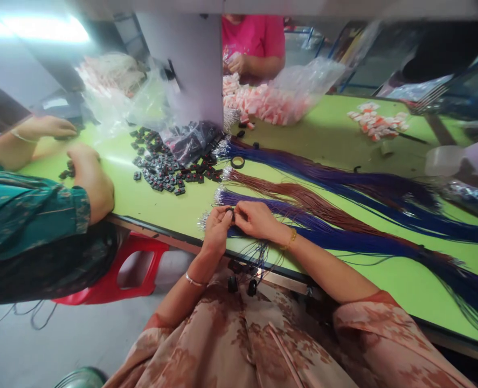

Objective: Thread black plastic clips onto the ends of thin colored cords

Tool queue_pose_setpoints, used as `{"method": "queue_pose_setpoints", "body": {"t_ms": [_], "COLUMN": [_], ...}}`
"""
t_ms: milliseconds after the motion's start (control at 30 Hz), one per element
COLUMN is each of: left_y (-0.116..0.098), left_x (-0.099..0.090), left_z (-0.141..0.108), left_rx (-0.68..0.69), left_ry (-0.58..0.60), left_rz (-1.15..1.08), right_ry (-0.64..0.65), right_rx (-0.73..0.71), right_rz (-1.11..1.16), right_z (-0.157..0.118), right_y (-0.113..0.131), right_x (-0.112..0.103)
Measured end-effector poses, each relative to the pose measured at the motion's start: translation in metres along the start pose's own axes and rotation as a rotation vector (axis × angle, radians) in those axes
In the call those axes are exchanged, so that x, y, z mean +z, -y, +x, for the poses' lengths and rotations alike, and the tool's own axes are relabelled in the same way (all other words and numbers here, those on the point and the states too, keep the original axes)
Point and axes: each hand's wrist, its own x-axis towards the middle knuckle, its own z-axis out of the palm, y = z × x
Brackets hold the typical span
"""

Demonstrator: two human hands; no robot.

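Note:
My left hand [217, 230] is closed in a pinch on a small black connector housing [231, 212] at the table's near edge. Close against it, the fingers of my right hand [257, 219] are pinched together at the same housing; whatever lies between them is too small to make out. Bundles of blue wires [331, 241] and brown wires [303, 199], with silvery terminals at their left ends, run rightward beside and beyond my hands. Below my hands, thin wires with black connectors [252, 286] hang over the edge.
Loose black housings [158, 171] are heaped left of the wires, by a plastic bag [190, 141]. A roll of black tape [237, 161] lies beyond my hands. Co-workers sit at left and across, near pink-and-white parts [263, 102]. A red stool [141, 269] stands at lower left.

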Motion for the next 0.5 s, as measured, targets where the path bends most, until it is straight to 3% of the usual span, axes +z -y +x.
{"method": "queue_pose_setpoints", "body": {"t_ms": [100,167,267,500], "left_y": [-0.001,-0.002,-0.002,0.0], "left_x": [0.004,0.004,0.002,-0.003], "left_z": [0.004,0.007,0.008,0.009], "left_rx": [-0.031,-0.042,-0.054,-0.069], "left_ry": [0.015,0.013,0.026,0.045], "left_rz": [-0.011,-0.011,-0.014,-0.031], "right_ry": [-0.036,-0.087,-0.047,0.016], "right_rx": [0.071,0.184,0.313,0.323], "right_rz": [0.042,-0.068,-0.26,-0.351], "right_z": [0.017,0.031,0.048,0.051], "right_y": [-0.02,-0.037,-0.058,-0.069], "right_x": [-0.015,-0.022,-0.023,-0.019]}}
